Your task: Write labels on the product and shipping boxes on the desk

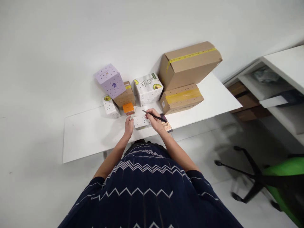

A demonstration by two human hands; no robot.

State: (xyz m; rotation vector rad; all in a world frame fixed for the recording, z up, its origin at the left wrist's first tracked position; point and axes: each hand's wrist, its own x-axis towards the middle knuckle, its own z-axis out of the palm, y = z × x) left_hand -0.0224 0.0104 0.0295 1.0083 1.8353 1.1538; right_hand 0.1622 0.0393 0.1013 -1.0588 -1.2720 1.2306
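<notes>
Room: plain white wall (59, 50) behind a narrow white table (82, 136). To the right stand a shelf unit (287, 60) with items in its compartments and, on the floor, a green and black chair (282, 177), partly out of frame.

Hands: one person, dark blue top (142, 186) with white zigzag lines, both forearms extended over the table's near edge. The right hand (156, 123) grasps a black pen (161, 119) in closed fingers; the pen slants, its tip pointing left above the far side of a dotted box (140, 122). The left hand (129, 126) is at the left end of that box, fingers partly bent; whether they grip it cannot be told.

Position of work: the dotted box, white with small dark marks, lies on the table near the front edge, between the two hands, its right end covered by the right hand. A packet (169, 126) lies just right of it, partly hidden.

Other stock: behind the left hand, a white carton (110, 107), an orange box (128, 108), a brown box (125, 96) and a purple box (111, 83) that partly hides the brown one. At centre, the Super Meal box (149, 90). To its right, a long carton (182, 98) with yellow tape; behind that, a larger carton (190, 65), likewise taped.
</notes>
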